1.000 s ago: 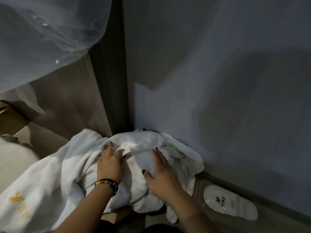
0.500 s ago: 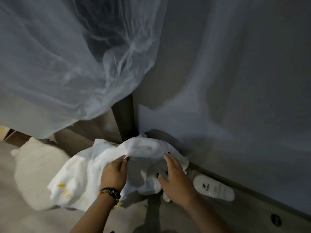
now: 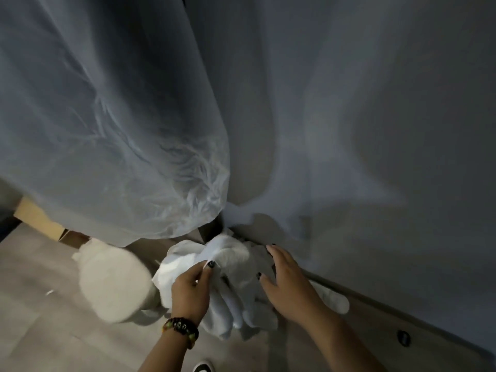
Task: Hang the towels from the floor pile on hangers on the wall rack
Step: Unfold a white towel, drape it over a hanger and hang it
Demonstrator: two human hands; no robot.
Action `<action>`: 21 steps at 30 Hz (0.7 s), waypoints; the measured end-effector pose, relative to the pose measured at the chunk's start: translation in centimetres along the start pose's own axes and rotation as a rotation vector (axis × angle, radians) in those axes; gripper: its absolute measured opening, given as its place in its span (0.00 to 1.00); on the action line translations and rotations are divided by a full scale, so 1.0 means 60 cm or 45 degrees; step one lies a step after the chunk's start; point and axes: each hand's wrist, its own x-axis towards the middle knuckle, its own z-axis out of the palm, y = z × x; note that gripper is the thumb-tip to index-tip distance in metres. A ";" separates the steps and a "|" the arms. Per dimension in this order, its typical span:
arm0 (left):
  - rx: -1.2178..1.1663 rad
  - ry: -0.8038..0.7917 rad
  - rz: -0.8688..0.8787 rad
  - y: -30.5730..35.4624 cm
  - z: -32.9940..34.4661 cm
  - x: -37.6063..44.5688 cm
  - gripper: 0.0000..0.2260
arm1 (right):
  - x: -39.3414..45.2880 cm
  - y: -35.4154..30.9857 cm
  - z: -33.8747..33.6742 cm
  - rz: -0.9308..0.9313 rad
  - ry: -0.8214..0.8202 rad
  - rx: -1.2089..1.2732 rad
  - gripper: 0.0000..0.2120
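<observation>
We have just one view, from the head camera looking down.

We see a white towel point(image 3: 228, 267) bunched up low in the corner, where the grey wall point(image 3: 375, 130) meets the floor point(image 3: 40, 304). It sits on the pile, and part of it hangs down loose between our hands.

Our left hand point(image 3: 190, 288) pinches a fold of the towel between thumb and fingers. It wears a bead bracelet point(image 3: 180, 328). Our right hand point(image 3: 284, 277) lies flat on the cloth with its fingers spread wide, holding nothing.

We think the towel is soft, floppy and light. It will sag and slip, not break. A good place to hold it is along one edge or at two corners, so it opens out flat for a hanger.

Now we count. Two hands. One bracelet. One big clear plastic sheet point(image 3: 107, 130) hanging above. One pale round bundle point(image 3: 115, 283) on the floor to the left. One white slipper point(image 3: 335, 299) by the wall. How many towels are in the pile, we cannot tell. We see no hangers and no rack here.
</observation>
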 end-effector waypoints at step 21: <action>-0.433 0.278 0.371 0.272 -0.125 -0.203 0.15 | -0.135 -0.082 0.040 -0.259 -0.047 0.023 0.19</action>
